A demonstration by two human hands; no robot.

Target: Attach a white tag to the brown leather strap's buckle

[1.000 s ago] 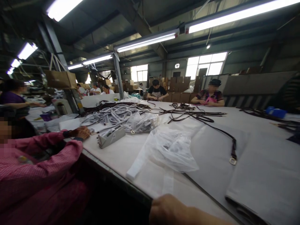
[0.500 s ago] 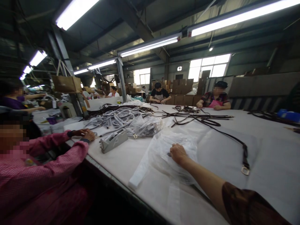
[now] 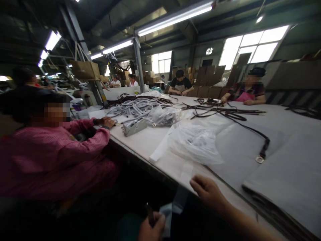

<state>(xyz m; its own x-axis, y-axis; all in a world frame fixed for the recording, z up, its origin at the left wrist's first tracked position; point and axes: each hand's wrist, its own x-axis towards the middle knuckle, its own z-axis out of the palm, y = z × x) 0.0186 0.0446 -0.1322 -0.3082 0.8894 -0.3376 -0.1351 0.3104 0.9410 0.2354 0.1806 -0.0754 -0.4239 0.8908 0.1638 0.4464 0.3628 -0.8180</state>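
Below the near worktop (image 3: 288, 174) edge, white strip (image 3: 173, 209) and dark object gripped in left hand (image 3: 150, 229), right hand (image 3: 208, 192) loosely curled at edge, nothing held.

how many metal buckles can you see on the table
1: a light metal buckle at the end of the dark belt, right of the clear plastic bag. Others may be hidden in the tangled straps farther back.
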